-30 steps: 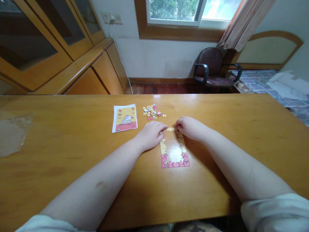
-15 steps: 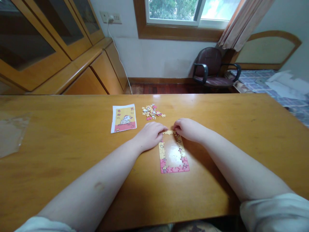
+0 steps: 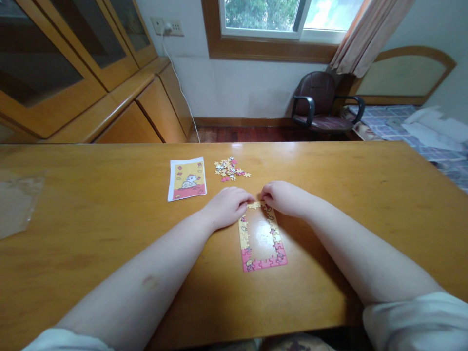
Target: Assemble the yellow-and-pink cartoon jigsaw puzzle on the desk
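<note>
A jigsaw border frame (image 3: 262, 237), yellow on top and pink along the bottom, lies flat on the wooden table (image 3: 91, 234) with its middle unfilled. My left hand (image 3: 227, 205) rests at the frame's top left corner, fingers curled and pinched on the top edge pieces. My right hand (image 3: 283, 197) sits at the top right corner, fingers likewise curled down onto the top edge. The fingertips of both hands almost meet above the frame. Beyond them lies a small pile of loose puzzle pieces (image 3: 230, 168). A reference picture card (image 3: 187, 185) lies to the left of the pile.
A clear plastic bag (image 3: 16, 204) lies at the table's left edge. Wooden cabinets with glass doors (image 3: 73, 63) stand at the left. A dark armchair (image 3: 321, 105) stands under the window beyond the table. A bed with papers (image 3: 431, 131) is at the right.
The puzzle frame has slid a little toward me and tilted slightly, both hands coming along with its top edge.
</note>
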{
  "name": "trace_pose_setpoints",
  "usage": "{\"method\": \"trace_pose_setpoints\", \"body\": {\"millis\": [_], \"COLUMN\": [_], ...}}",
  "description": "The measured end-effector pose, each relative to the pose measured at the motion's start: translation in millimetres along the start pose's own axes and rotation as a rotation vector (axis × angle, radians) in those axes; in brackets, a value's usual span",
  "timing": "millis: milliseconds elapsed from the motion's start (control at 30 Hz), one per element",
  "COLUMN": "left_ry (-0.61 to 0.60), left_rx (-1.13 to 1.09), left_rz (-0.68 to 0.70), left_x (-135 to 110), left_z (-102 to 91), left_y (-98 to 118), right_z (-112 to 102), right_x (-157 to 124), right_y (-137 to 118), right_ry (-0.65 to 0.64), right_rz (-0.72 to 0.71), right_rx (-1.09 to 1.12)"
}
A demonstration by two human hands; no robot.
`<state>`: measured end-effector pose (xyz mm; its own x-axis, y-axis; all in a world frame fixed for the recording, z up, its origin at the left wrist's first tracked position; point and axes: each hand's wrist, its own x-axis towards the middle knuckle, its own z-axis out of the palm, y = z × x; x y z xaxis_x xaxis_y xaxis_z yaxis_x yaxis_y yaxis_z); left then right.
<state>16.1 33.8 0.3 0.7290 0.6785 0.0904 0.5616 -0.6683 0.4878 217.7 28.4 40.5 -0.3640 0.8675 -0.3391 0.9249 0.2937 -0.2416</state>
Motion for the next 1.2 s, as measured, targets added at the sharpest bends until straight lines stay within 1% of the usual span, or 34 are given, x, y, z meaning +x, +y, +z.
{"method": "trace_pose_setpoints", "body": {"millis": [300,633,767,800,867,933,967,1067,1133,1200], "left_ry": [0.005,0.001,0.014,0.027,0.081,0.163,0.205,0.304,0.358,0.400], "left_rx": [0.001,0.016,0.013,0.016,0.032,0.057,0.071,0.137,0.212,0.309], "left_rz": [0.010,0.027,0.011,-0.012,-0.095,-0.202,-0.250,-0.347,-0.401,-0.451], "left_x": [-0.3,-0.6,-0.5,-0.5,-0.3,0.0,0.1,0.3,-0.1,-0.9], "left_z": [-0.1,1.1,0.5,-0.3,-2.5,-4.3,-4.7,-3.0,-1.9,-4.7], "left_y": [0.1,-1.0,-1.2,-1.5,-3.0,-5.4,-6.7,-9.2,-8.0,-4.3], "right_z": [1.5,2.4,3.9,5.4,9.7,15.0,17.7,24.8,28.1,30.2], "right_x": [-1.6,-4.0,2.5,5.8,13.9,22.5,26.5,35.5,38.7,40.3], "right_y": [-2.7,-5.0,1.2,5.0,14.9,26.2,31.6,43.4,47.2,48.8], "right_ry": [-0.006,0.016,0.044,0.072,0.181,0.295,0.332,0.403,0.435,0.448], "right_rz": [-0.008,-0.008,-0.020,-0.017,-0.015,0.005,0.001,0.015,0.029,0.022], "right_rx": [-0.031,-0.039,0.007,0.026,0.074,0.102,0.118,0.165,0.187,0.190]}}
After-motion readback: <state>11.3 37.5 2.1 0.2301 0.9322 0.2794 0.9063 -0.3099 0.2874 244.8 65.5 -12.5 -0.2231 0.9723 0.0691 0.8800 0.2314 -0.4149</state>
